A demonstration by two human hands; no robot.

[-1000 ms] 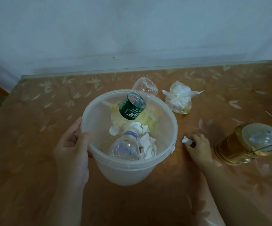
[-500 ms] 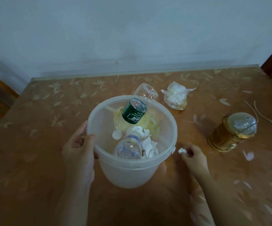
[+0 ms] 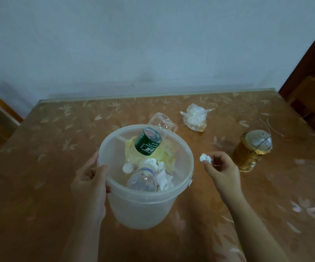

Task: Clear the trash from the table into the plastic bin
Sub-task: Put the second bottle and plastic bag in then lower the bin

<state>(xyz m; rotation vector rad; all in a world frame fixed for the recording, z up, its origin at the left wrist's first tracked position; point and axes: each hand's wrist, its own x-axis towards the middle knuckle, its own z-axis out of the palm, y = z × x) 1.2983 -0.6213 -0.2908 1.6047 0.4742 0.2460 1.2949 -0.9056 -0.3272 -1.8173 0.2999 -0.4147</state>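
The small white paper wad sits pinched between the thumb and fingertips of my right hand, raised off the surface just beside the right rim of the plastic bin, not over its mouth. That grip is clenched on the wad, the other fingers curled in.

The bin stands near the middle of the surface, a little toward the near edge. My left hand holds it on its left side, thumb hooked over the rim and fingers against the outer wall, so that grip is grasping the bin.

Inside the bin lie a clear water bottle with its neck toward the far side, crumpled white tissues beside it, and a yellowish plastic bag under a green-labelled bottle. That bottle leans against the far rim, its clear base poking out above it.

Toward the far edge, right of the bin and well apart from it, a knotted plastic bag of trash rests on the surface. Near the right edge stands a gold lantern with a clear domed top, just beyond my right hand.
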